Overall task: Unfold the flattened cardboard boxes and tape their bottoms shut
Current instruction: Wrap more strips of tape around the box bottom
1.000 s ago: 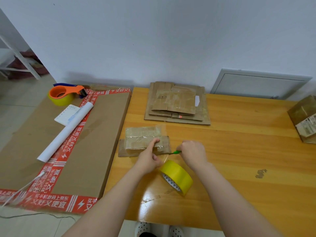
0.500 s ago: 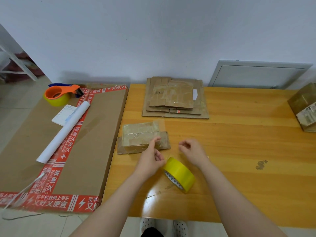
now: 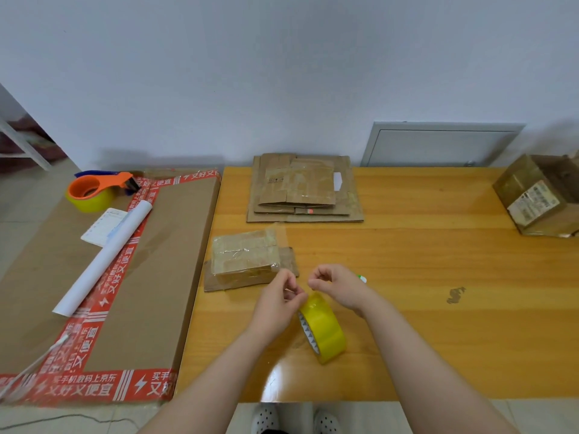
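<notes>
Left hand [image 3: 277, 297] and right hand [image 3: 340, 286] curl together above yellow tape roll [image 3: 324, 328]; grip unclear. Leftward, red carton tape [image 3: 94, 386] reads 又好又便宜; wooden table [image 3: 454, 339] spreads rightward.

My left hand [image 3: 278, 296] and right hand [image 3: 339, 286] curl close together just over the upright yellow tape roll [image 3: 327, 332], near the taped box [image 3: 244, 256].

White paper roll [image 3: 103, 258] & notepad [image 3: 100, 227] on lg red-taped carton [image 3: 175, 261]; wall panel [image 3: 438, 145].

Pale wall [image 3: 282, 73] w/ grey access panel [image 3: 438, 147], tiled floor [image 3: 18, 211], glossy wooden table [image 3: 438, 324].
</notes>
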